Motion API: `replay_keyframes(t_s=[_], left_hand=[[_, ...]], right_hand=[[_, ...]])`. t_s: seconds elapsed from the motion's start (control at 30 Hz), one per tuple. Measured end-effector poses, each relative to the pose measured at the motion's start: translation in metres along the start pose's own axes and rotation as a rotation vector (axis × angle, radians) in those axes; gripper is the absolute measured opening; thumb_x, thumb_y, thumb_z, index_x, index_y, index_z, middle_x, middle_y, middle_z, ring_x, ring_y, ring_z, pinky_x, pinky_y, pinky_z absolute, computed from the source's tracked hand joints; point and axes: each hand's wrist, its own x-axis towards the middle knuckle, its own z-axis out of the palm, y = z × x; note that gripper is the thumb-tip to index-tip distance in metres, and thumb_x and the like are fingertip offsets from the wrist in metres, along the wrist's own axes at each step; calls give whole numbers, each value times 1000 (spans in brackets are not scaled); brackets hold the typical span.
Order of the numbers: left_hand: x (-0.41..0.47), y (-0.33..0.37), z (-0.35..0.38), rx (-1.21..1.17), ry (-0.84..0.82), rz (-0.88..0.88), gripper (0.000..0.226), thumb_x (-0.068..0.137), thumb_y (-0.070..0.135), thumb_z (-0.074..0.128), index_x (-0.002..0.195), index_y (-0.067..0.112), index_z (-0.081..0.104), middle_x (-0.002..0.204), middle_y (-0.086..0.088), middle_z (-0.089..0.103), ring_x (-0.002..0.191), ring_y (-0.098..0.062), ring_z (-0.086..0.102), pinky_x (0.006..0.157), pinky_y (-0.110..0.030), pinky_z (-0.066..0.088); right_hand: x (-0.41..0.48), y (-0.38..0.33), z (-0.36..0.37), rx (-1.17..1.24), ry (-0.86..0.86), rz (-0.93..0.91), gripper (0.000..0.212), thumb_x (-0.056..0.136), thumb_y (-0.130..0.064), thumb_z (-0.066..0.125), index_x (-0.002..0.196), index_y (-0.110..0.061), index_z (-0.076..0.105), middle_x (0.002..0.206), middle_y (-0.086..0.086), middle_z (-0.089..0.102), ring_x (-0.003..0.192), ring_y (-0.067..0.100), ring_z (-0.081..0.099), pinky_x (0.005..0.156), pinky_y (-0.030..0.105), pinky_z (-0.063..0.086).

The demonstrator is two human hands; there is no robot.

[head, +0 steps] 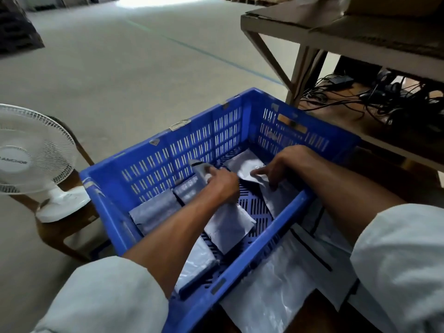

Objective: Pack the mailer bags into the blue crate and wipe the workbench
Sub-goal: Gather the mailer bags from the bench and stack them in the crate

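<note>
Packing was the step in hand, and wiping had not yet begun. The blue crate (192, 145) sat in the middle of the view, with several mailer bags (228, 224) lying flat on its slotted floor. Toward 11 o'clock inside it, the left hand (222, 185) had its fingers curled round a folded grey mailer bag (200, 169), held near the far wall. At 1 o'clock, the right hand (284, 164) arched over a pale mailer bag (242, 165), fingers bent down onto it; whether they pinched or only pressed it could not be told. Larger loose mailers (276, 292) lay outside the crate at 5 o'clock, touching its near wall. The workbench (336, 37) stood at 1 o'clock, well apart from both hands. The next move probably called for setting the grey bag flat in a free spot, letting go, then reaching for the loose mailers outside.
</note>
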Motion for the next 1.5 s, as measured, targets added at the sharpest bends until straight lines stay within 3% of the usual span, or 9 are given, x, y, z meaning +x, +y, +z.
replay_keyframes(t_s=[0.2,0.33,0.6,0.8,0.93,1.03,1.23,1.37,1.5], left_hand=[[-4,3,-9,-440,251,30,22,93,13,68,109,0,61,119,-24,64,105,-37,64,82,-43,57],[-6,1,23,-69,-52,-74,82,99,46,56,160,10,16,166,-21,13,150,-49,12,117,-64,21],[9,-2,36,-30,-80,-90,110,88,85,31,159,20,-22,164,-17,-28,147,-49,-29,115,-69,-13],[-9,2,30,-106,-154,-244,111,89,81,39,158,20,-24,164,-18,-28,146,-56,-22,118,-67,2],[-17,16,35,-130,-125,-317,111,89,80,39,158,19,-23,164,-24,-24,146,-60,-16,117,-69,13],[-18,14,37,-55,-66,-251,108,92,79,35,160,12,-15,164,-30,-14,149,-57,-12,119,-69,-1],[-30,13,5,96,58,-79,93,93,72,44,161,14,20,167,-20,15,148,-53,21,114,-71,22],[-76,42,-55,-79,558,258,47,98,45,52,133,14,54,126,-15,61,112,-39,61,94,-55,51],[-135,85,-66,-303,757,574,37,95,32,56,128,16,62,121,-10,67,109,-34,63,93,-48,51]], right_hand=[[-15,-6,1,31,-28,-65,117,58,-37,72,148,-64,2,167,4,13,126,30,49,102,47,50],[-6,-6,-6,-31,19,-35,122,46,-40,76,148,-64,13,160,2,29,122,29,55,94,43,54],[3,-21,-2,-200,145,-113,100,78,-47,73,154,-50,8,149,2,42,108,26,61,73,34,56],[6,-31,5,-319,303,-266,88,82,-49,68,147,-56,9,149,1,42,111,25,58,94,45,52],[2,-26,6,-337,232,-264,97,88,-44,69,152,-55,-4,162,-4,24,90,12,55,67,23,50],[-11,-25,6,-367,259,-252,96,95,-39,64,155,-48,-9,169,2,4,119,23,55,83,23,46],[-104,5,9,39,1106,-452,34,94,-16,56,128,-20,63,119,7,69,106,28,66,86,37,50],[-164,48,44,492,1599,-411,35,88,-8,55,119,-16,67,113,5,70,97,16,63,85,30,49],[-173,88,123,635,1688,-170,23,87,-9,53,102,-15,70,98,8,72,85,18,61,80,34,47]])
